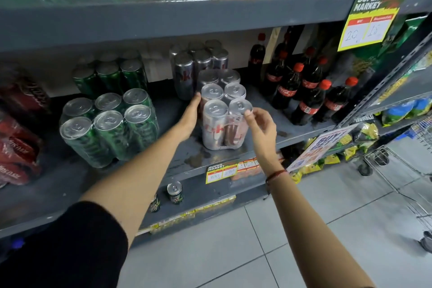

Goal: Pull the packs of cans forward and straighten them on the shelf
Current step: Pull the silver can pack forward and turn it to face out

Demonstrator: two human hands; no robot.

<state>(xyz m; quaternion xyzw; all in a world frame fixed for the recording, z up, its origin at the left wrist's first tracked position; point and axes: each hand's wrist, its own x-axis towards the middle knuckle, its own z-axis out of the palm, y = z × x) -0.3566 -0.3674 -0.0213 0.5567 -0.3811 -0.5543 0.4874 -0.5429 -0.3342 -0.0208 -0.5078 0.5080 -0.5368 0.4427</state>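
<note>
A shrink-wrapped pack of silver cans (218, 121) stands near the front edge of the grey shelf (177, 161), turned slightly askew. My left hand (189, 117) lies flat against the pack's left side, fingers reaching behind it. My right hand (259, 124) touches the top rim of the front right can with its fingertips. A second silver pack (198, 65) stands further back. To the left, a green can pack (109, 124) sits forward, with another green pack (109, 75) behind it.
Cola bottles (301, 91) with red caps stand to the right of the silver pack. Red can packs (18, 138) fill the far left. Price tags (221, 174) hang on the shelf edge. Loose cans (174, 193) sit on the shelf below. A trolley (397, 161) stands at right.
</note>
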